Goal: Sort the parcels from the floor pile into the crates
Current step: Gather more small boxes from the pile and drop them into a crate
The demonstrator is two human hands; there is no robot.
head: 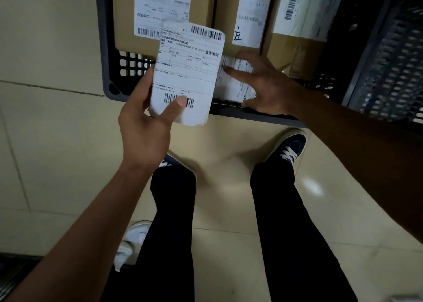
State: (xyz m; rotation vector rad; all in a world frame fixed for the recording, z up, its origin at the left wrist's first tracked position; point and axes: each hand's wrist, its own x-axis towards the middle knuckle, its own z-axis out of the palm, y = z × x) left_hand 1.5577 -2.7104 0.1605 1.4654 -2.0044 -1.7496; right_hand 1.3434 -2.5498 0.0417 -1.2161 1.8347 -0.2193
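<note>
Cream floor tiles [45, 123] fill the left of the view, and a dark grey plastic crate with a lattice wall [107, 56] stands on them ahead of the person's dark trouser legs [174, 221] and navy lace-up shoes [290, 150]. Lower left, a crumpled white item [128, 244] lies on the floor beside the left leg; what it is cannot be told. The left hand [144, 127] is raised in front of the crate's near rim, its thumb pressed on the lower barcode and its fingers curled behind a small flat white parcel covered by a printed shipping label [190, 72], which it holds upright and which hides part of the crate's contents. Inside the crate, brown cardboard boxes [123, 15] stand side by side with white labels facing up, and to the right of them sits a brown paper mailer bag [295, 54] with its own barcode label. The right hand [270, 88] reaches into the crate with fingers spread and nearly straight, resting on a white labelled packet [233, 82] by the near wall. Farther right a second dark mesh crate [393, 68] stands just beside the first.
</note>
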